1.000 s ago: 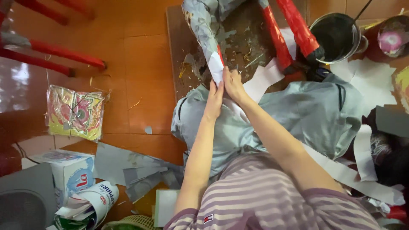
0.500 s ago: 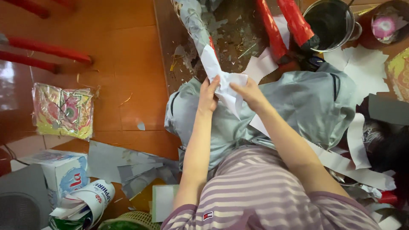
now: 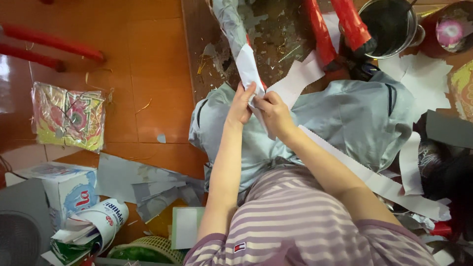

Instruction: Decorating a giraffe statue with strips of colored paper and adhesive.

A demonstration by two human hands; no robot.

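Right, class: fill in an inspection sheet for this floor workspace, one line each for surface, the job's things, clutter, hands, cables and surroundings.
Surface: orange tiled floor, with a dark board strewn with paper scraps.
Job's things: white paper strip being wrapped on a grey papered pole; the pole's far end is out of frame.
Clutter: grey paper offcuts, white paper strips, colourful packet, tissue box.
Hands: left hand and right hand both pinch the white paper strip over the lap.
Cables: nothing seen.
Surroundings: metal pot, red sticks, red stool legs, green basket.
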